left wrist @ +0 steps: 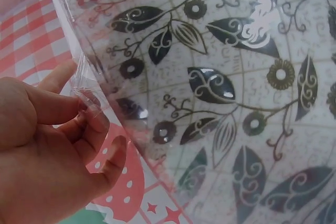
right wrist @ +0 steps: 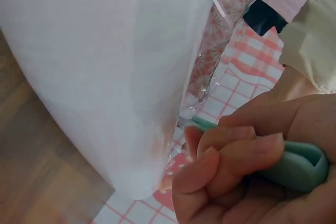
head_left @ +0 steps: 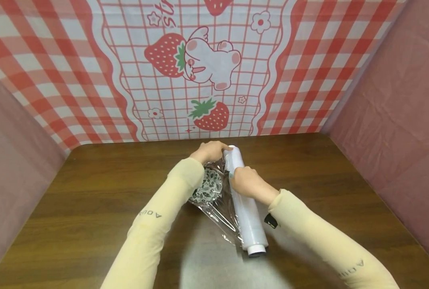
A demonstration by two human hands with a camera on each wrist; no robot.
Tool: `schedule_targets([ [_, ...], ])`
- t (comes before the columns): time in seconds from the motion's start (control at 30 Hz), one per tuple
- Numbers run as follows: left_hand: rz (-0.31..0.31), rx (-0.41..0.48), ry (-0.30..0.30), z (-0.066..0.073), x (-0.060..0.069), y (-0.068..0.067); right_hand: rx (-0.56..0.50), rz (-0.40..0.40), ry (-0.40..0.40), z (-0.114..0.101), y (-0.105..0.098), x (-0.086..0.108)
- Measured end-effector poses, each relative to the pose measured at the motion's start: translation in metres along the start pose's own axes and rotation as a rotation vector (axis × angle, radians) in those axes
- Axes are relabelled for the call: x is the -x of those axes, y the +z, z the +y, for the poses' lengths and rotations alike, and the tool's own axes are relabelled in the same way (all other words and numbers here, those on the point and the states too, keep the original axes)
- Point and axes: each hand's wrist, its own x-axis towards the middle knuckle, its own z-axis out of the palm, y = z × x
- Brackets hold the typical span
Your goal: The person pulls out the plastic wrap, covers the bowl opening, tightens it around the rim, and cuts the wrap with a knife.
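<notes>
A long white roll of plastic wrap lies on the table, pointing away from me. Its clear film stretches left over a round dish with dark leaf and flower patterns. At the roll's far end is my left hand; in the left wrist view its thumb and fingers pinch the film's gathered edge. My right hand is over the middle of the roll. Its fingers curl round a mint-green cutter, whose tip is at the film beside the roll. The left forearm partly hides the dish.
The brown wooden table extends on both sides. A red-and-white strawberry cloth hangs at the back, with pink fabric along the right. Under the right forearm shows a small black item.
</notes>
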Motion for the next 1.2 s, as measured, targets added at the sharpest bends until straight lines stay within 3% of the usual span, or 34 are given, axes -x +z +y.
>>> schedule_targets([
  [0.47, -0.026, -0.008, -0.022, 0.002, 0.002, -0.004, 0.025, 0.029, -0.028, 0.002, 0.003, 0.017],
  [0.67, -0.024, -0.053, 0.007, 0.005, 0.001, -0.001, 0.050, 0.055, -0.060, 0.000, 0.004, 0.023],
  [0.97, -0.021, -0.062, -0.005, 0.010, 0.001, -0.003, 0.024, 0.062, 0.004, -0.002, -0.001, 0.031],
  [1.2, -0.035, -0.074, 0.012, 0.012, 0.001, -0.004, 0.083, 0.087, -0.069, -0.003, 0.002, 0.028],
])
